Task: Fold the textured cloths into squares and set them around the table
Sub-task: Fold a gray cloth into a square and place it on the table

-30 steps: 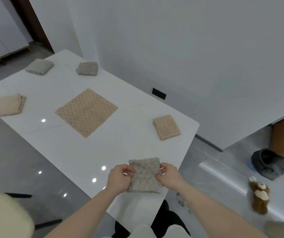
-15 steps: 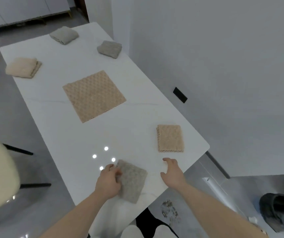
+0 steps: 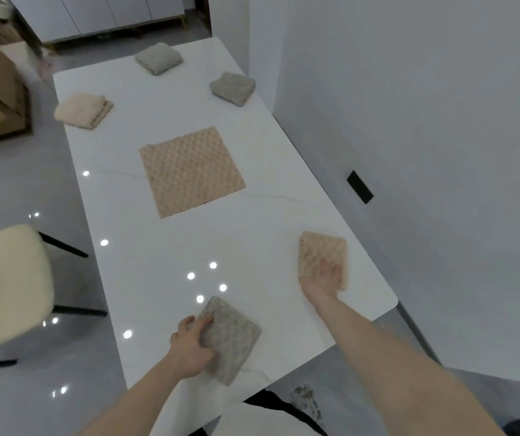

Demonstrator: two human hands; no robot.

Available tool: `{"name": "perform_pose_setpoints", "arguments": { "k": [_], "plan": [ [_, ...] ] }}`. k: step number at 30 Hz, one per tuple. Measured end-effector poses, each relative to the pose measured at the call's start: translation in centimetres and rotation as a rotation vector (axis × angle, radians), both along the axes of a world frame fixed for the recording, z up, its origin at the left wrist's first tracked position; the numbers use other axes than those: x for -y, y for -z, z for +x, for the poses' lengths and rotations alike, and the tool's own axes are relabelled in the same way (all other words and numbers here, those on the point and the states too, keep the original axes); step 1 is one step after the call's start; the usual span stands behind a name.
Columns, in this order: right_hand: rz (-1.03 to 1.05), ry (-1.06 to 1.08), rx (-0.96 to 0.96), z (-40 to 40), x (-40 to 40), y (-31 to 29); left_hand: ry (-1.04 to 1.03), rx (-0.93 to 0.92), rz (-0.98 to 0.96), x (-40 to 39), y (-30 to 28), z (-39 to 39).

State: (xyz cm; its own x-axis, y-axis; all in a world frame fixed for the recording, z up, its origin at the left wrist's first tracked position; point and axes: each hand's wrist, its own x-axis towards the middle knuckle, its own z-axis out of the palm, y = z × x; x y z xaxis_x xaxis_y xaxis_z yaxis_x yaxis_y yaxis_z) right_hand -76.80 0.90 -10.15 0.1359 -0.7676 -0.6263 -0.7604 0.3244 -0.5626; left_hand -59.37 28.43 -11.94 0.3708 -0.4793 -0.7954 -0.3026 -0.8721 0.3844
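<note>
Head cam: our left hand (image 3: 189, 347) grips the folded grey cloth (image 3: 232, 339) at the surface's (image 3: 158, 256) near edge, while our right hand (image 3: 323, 278), fingers relaxed, rests on the folded tan cloth (image 3: 321, 253).

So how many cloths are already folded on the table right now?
5: grey cloth under the left hand, tan cloth under the right hand, cream cloth far left, two grey at the far end. None seem hidden.

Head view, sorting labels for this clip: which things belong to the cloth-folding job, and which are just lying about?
Job: folded grey cloth under left hand; folded tan cloth under right hand; unfolded tan cloth; three folded cloths beyond; table.
Lying about: cream chair; cabinets.
</note>
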Motion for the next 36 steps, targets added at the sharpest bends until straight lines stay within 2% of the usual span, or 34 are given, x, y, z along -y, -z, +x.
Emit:
{"name": "perform_pose_setpoints", "arguments": {
  "k": [9,17,21,25,28,36],
  "plan": [
    [0.017,-0.03,0.0,-1.3,5.9,0.1,-0.09,-0.083,-0.107,1.9,-0.3,-1.6],
    [-0.06,-0.283,-0.002,-4.0,-1.6,0.5,-0.061,-0.075,-0.114,2.9,-0.6,-2.2],
    [-0.072,-0.53,0.059,-4.7,-7.9,1.1,0.057,0.038,-0.109,2.5,-0.8,-2.4],
    [-0.022,-0.644,0.105,-4.1,-12.2,1.8,0.214,0.291,-0.151,1.6,-1.4,-3.1],
    [0.046,-0.613,0.067,-3.3,-13.2,2.3,0.269,0.353,-0.181,1.0,-1.8,-3.6],
    [0.128,-0.408,0.038,-2.3,-12.4,2.4,0.433,0.122,-0.026,0.6,-2.3,-2.1]
  ]
}}
